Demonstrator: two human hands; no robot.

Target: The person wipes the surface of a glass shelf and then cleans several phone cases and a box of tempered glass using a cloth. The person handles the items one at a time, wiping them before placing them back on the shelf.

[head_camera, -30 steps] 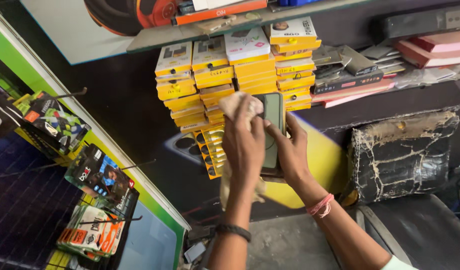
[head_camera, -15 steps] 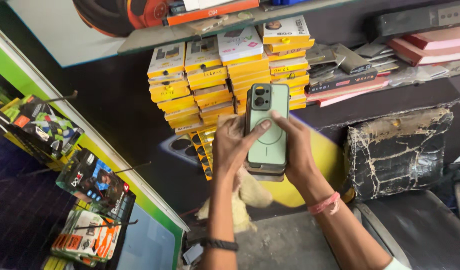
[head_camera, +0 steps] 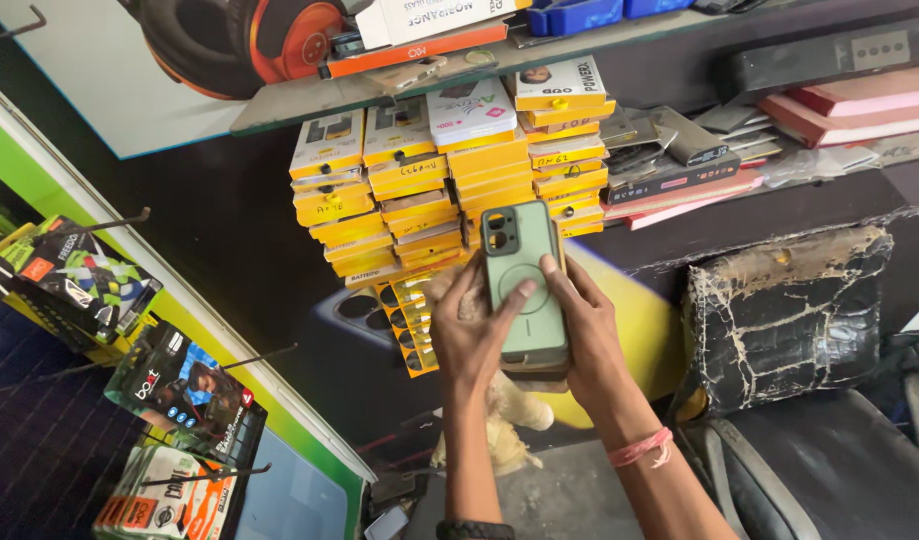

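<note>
Backdrop: shop shelf (head_camera: 310, 100) of stacked yellow boxes (head_camera: 420, 190) behind a dark counter.
Head view, phone: green phone case (head_camera: 525, 285), matte, rounded corners, ring on its back, held upright at centre before the boxes.
Left hand (head_camera: 470, 335): clasps the case's left edge, a finger lying across the ring; pale cloth (head_camera: 500, 430) hangs below (fuzzy, crumpled).
Right hand (head_camera: 590, 345): grips the right edge, pink wrist thread.
Handling: I judge even pressure on both edges keeps it steady.
Seat: cracked black cushion (head_camera: 790, 310).
</note>
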